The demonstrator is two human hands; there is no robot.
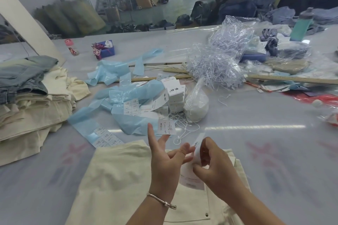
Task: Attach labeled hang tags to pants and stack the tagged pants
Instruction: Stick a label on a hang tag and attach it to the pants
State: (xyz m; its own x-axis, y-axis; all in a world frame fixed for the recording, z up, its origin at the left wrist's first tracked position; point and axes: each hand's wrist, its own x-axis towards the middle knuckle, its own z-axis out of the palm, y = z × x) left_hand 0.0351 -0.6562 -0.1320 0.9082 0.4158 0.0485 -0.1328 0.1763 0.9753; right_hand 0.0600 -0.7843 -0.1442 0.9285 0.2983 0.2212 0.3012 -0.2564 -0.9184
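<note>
Two bare hands meet above a pair of cream pants [117, 175] spread flat on a pale grey table [265, 151]. The right hand [217, 168] has its thumb and fingers curled, pinching a white hang tag [197, 151] that stands upright between the hands. The left hand [164, 160] helps at the tag's left edge: its ring and little fingers bend in to touch the card, while its index and middle fingers point straight up and away. A small printed label [166, 127] clings to the tip of the left middle finger, just above the grip. A silver bracelet [161, 200] circles the left wrist. A second pale tag [191, 177] lies on the pants directly beneath the hands.

Just beyond the grip, thin white strings [181, 126] lie loose on the table. Behind them stands a stack of white hang tags [175, 95], touching a knotted clear bag of white material [196, 104] on its right. To the left of the stack, curling blue backing strips [128, 100] spread across the table, some carrying sheets of printed labels [105, 137].

Far left of the grip sits a pile of folded cream pants [31, 115] with faded blue denim [22, 76] on top. Far right and back, a tangle of clear plastic fasteners [215, 67] spills from a crumpled bag, and a long wooden ruler [292, 79] lies beside it.
</note>
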